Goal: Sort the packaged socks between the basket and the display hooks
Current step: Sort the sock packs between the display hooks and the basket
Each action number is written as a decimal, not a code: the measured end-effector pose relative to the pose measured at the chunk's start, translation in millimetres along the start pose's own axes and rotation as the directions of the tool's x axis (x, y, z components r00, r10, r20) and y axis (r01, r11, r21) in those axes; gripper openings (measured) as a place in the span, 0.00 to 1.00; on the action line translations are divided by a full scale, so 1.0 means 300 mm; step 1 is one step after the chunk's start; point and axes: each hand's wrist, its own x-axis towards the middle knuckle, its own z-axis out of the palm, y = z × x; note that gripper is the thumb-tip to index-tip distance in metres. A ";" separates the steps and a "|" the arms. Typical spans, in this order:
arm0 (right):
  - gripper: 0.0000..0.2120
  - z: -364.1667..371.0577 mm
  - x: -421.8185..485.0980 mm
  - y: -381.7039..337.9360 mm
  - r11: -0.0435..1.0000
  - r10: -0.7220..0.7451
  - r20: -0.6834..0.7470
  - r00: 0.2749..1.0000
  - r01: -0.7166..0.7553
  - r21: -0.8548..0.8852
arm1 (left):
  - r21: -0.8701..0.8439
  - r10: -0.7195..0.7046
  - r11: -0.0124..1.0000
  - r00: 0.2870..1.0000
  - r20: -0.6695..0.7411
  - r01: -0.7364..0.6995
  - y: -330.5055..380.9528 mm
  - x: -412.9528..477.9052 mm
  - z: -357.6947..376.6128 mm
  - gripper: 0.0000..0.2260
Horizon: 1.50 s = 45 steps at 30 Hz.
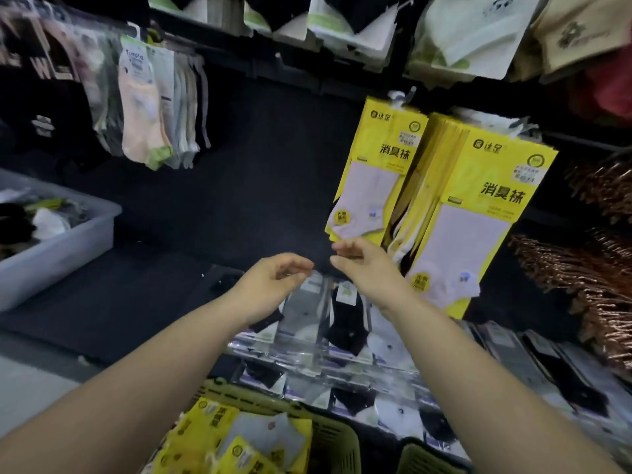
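At centre, before a dark display panel (260,172), the left hand (273,278) and right hand (362,265) are raised side by side, fingertips nearly meeting. Left hand: fingers loosely curled, thumb close to the forefinger. Right hand: fingers half curled, with a narrow gap to the thumb. The space between the hands is dark against the panel, so whether either hand pinches anything cannot be told.

Just right of and beyond the right hand, two bunches of yellow sock packs (379,165) hang from display hooks (398,95); the right-hand bunch (478,217) is the thicker and hangs nearer. At near bottom centre, an olive-green slotted basket (338,436) holds more yellow packs (212,425) lying loose in a heap.

Below the hands, rows of clear-wrapped socks (342,319), black, grey and white, overlap. At left, a pale plastic bin (68,241) contains mixed socks. At far left, pastel socks (143,107) hang in a bunch.
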 end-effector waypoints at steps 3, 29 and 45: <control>0.09 0.081 -0.066 0.093 0.999 0.045 0.110 0.993 -0.044 -0.015 | 0.055 -0.106 0.993 0.993 0.051 0.104 -0.102 -0.081 -0.002 0.08; 0.02 0.535 -0.434 0.471 0.934 0.299 0.366 0.881 -0.349 0.078 | -0.464 -0.794 0.489 0.597 0.113 0.739 -0.551 -0.506 0.061 0.15; 0.27 0.668 -0.378 0.688 0.537 0.180 0.631 0.755 0.462 -0.706 | -0.165 -0.669 0.693 0.539 -0.512 0.702 -0.672 -0.443 -0.147 0.11</control>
